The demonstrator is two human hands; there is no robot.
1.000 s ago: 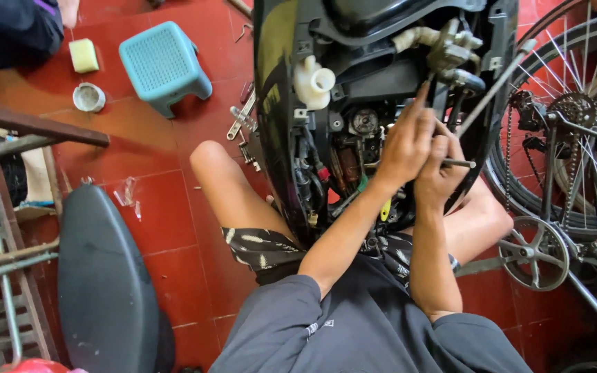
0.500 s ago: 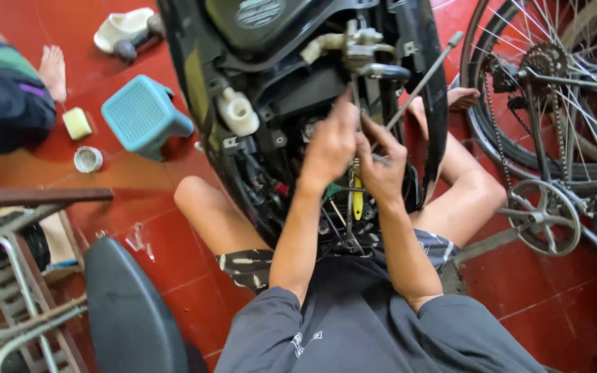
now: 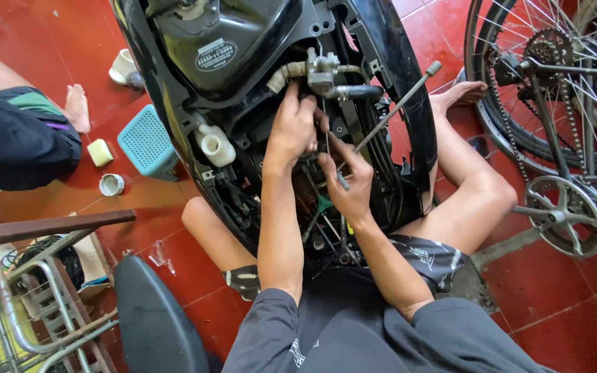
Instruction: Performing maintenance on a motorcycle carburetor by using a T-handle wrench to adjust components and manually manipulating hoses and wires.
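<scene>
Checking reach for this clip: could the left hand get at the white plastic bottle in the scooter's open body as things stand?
Probably yes. The left hand works inside the scooter frame, and the white plastic bottle sits just to its left, uncovered, with nothing visible between them.

Left hand (image 3: 293,128) and right hand (image 3: 349,181) close together, fingers curled

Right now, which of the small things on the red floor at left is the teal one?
The plastic stool beside the scooter body; the sponge block is pale yellow, the round lid whitish.

Oval white label (image 3: 215,54), apparently on black tank (image 3: 243,34).
</scene>
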